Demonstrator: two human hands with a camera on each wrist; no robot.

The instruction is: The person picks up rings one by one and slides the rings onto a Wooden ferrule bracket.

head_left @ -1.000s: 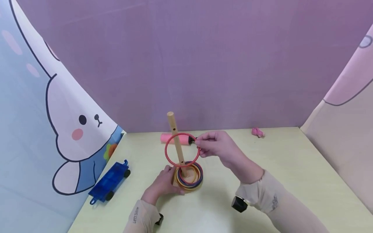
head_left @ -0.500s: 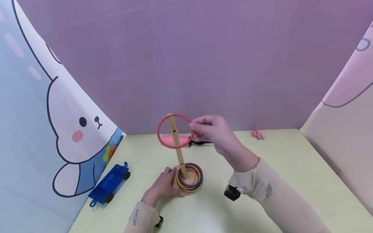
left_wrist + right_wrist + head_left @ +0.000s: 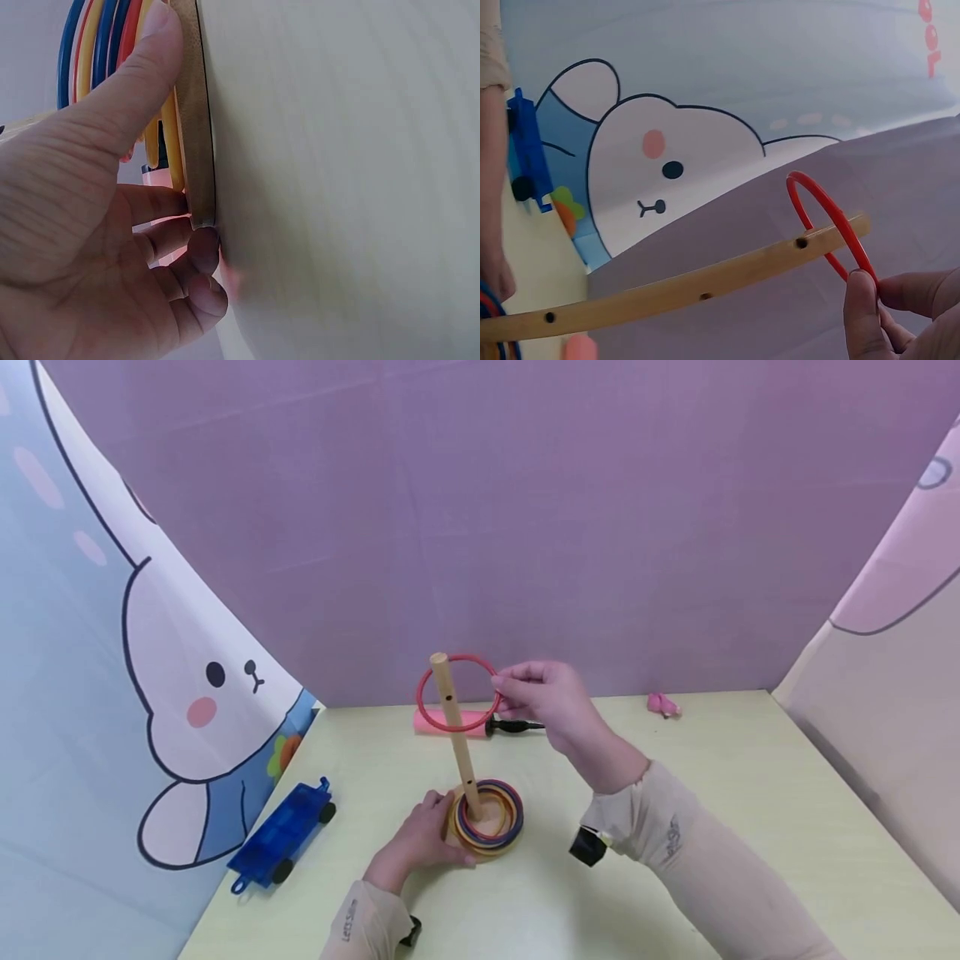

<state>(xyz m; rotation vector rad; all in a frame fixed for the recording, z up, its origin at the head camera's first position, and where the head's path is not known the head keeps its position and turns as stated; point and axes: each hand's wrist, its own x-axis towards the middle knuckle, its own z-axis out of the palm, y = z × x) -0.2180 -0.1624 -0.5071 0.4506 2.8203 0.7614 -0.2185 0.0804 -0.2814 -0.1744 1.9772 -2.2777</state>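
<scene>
A wooden ring-toss stand [image 3: 459, 743] has its post upright, with several stacked yellow, blue and red rings [image 3: 517, 827] around its foot. My left hand [image 3: 423, 835] grips the edge of the stand's wooden base [image 3: 196, 135], thumb on one face and fingers along the rim. My right hand [image 3: 551, 697] pinches a red ring [image 3: 821, 191] between thumb and fingertips at its right side. That ring is around the upper end of the post, whose tip [image 3: 862, 223] sticks out through it in the right wrist view.
A blue toy cart [image 3: 281, 835] with black wheels stands at the table's left. Behind the post lies a pink cylinder with a black end [image 3: 491, 725]. A small pink thing [image 3: 663, 705] lies at the back right. Printed and purple cloths hang around the table [image 3: 712, 777].
My right hand has raised the red ring from low by the post to its top, then shifted it so the post's tip comes through. My left hand stays on the base.
</scene>
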